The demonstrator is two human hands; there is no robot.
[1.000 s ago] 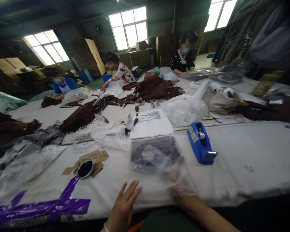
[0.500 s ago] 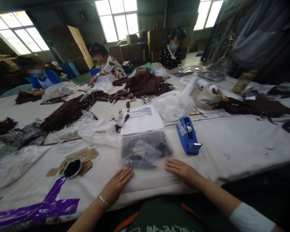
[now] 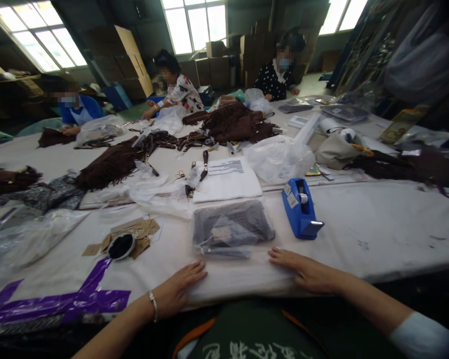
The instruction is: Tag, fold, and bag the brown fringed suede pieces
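A dark grey folded item in a clear plastic bag lies flat on the white-covered table, a tan tag showing through the plastic. My left hand, with a bracelet at the wrist, rests on the cloth just below the bag's left corner, fingers stretched out. On the other side my right hand lies flat near the bag's lower right corner, its fingers pointing towards it. Neither hand holds anything. A blue tape dispenser stands right of the bag. Behind the bag lies a stack of white printed plastic bags.
Tan tags and a small bowl of black bits sit at left, by purple tape. Brown fringed pieces, straps and a crumpled clear bag lie farther back. Several people sit across the table.
The view has shifted, so table things appear farther right. Both hands lie slightly farther from the bag, still flat. Across the table, the person in the dotted top has shifted their hands.
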